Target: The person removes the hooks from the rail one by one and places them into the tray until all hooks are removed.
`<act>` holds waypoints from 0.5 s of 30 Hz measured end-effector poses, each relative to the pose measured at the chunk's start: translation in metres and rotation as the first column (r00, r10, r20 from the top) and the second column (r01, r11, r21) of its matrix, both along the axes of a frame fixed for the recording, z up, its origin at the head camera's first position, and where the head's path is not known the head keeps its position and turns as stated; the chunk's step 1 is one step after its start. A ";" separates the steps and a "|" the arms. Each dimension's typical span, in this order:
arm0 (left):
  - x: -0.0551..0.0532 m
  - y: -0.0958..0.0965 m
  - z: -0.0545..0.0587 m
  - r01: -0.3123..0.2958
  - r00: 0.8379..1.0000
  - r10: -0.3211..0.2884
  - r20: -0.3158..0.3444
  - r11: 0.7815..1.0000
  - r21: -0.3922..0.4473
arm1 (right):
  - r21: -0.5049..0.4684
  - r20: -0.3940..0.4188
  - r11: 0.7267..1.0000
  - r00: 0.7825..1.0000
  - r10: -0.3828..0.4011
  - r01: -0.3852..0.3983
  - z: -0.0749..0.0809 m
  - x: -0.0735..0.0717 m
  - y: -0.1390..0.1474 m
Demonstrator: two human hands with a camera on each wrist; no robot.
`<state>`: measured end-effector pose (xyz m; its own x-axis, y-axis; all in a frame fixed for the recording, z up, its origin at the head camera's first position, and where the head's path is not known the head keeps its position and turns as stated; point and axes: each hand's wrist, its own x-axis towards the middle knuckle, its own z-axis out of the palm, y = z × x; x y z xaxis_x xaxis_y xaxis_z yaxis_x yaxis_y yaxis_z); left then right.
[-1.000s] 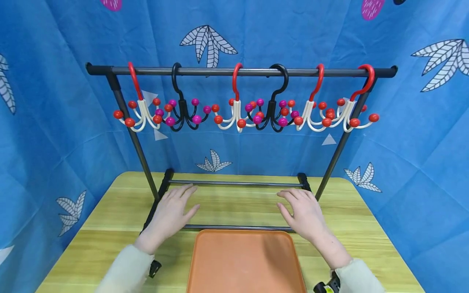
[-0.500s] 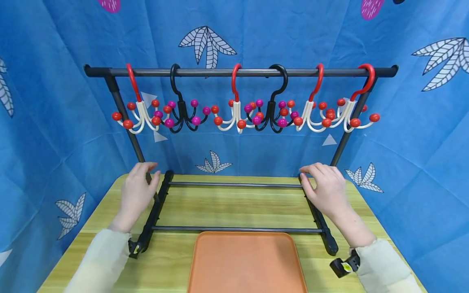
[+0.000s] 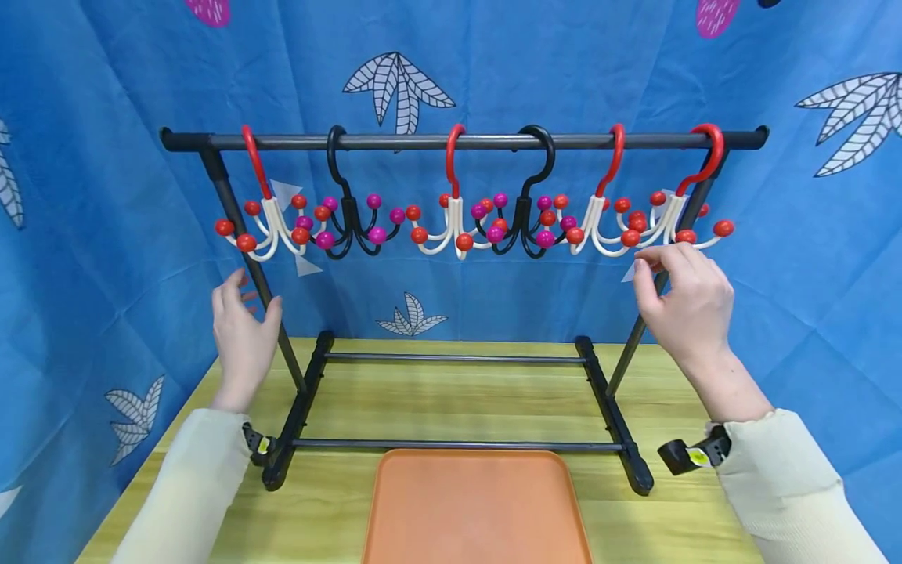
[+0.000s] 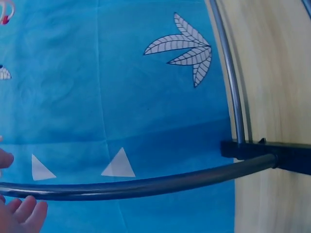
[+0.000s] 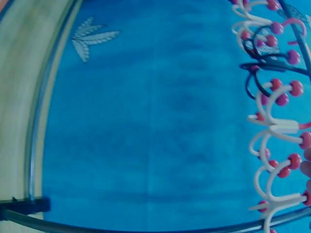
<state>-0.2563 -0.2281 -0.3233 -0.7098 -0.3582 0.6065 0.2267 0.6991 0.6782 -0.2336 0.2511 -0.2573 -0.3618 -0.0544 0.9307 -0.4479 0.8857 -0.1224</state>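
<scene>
Both hands hold nothing in the head view. My left hand [image 3: 239, 341] is raised at the left post [image 3: 290, 352] of a black metal garment rack [image 3: 395, 142]. In the left wrist view its thumb and fingertips [image 4: 35, 216] show on either side of the post [image 4: 146, 188], without clear contact. My right hand [image 3: 689, 305] is in front of the right post, just under the rightmost white hook hanger [image 3: 674, 213] with its red hook and red ball tips. Right fingertips [image 5: 306, 168] appear at the right wrist view's edge, near the hanger's balls; contact is unclear.
Several hook hangers hang along the top bar, some white and red, two black [image 3: 349, 213] with magenta balls. An orange tray [image 3: 475, 509] lies on the wooden table [image 3: 451, 392], before the rack's lower front rod [image 3: 451, 446]. A blue patterned curtain [image 3: 451, 305] surrounds the back and sides.
Both hands have risen from over the table and spread outward to the rack's two side posts. The right hand has come up close beneath the rightmost hanger. Hangers and tray have stayed put.
</scene>
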 end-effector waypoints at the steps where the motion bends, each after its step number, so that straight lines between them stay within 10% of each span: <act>1: -0.001 -0.002 0.002 0.003 1.000 -0.004 0.007 1.000 0.015 | -0.030 -0.007 1.000 1.000 -0.005 0.005 0.004 -0.002 0.000; 15: -0.025 -0.014 0.012 0.045 0.998 -0.045 -0.037 0.999 0.022 | -0.389 0.233 0.899 0.966 -0.115 0.201 0.044 -0.025 0.011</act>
<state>-0.2813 -0.2425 -0.3113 -0.7034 -0.3405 0.6239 0.2822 0.6719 0.6848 -0.2584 0.2621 -0.2132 -0.5134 0.3854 0.7667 -0.2348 0.7963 -0.5575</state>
